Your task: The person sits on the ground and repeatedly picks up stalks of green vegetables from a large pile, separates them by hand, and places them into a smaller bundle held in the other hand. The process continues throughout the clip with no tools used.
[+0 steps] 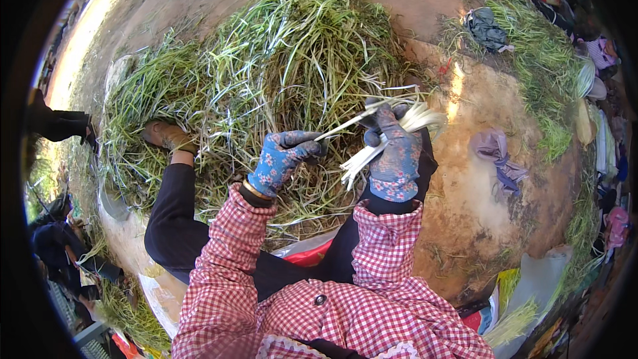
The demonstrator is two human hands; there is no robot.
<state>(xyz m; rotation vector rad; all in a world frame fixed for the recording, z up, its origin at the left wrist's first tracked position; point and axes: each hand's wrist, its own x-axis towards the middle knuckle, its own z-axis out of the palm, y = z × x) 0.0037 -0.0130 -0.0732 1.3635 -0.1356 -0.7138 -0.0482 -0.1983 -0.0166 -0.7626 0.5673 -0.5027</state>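
Both of my hands wear blue floral gloves with dark, soiled fingers. My left hand (291, 157) pinches one end of a thin pale stalk (349, 120), which slants up to the right towards my other hand. In my right hand (391, 152) is a bundle of white-stemmed stalks (421, 117); their pale ends stick out below to the left, and the other ends fan out to the right. Beneath and beyond my hands lies a large heap of long green leafy stalks (299, 55), tangled with brown, wilted leaves. The exact plant cannot be told.
My bare foot (169, 137) rests at the heap's left side. A crumpled mauve cloth or bag (493, 152) and a dark plastic bag (484, 29) lie to the right. More greens (543, 60) line the right edge. Other people sit at the far left and right.
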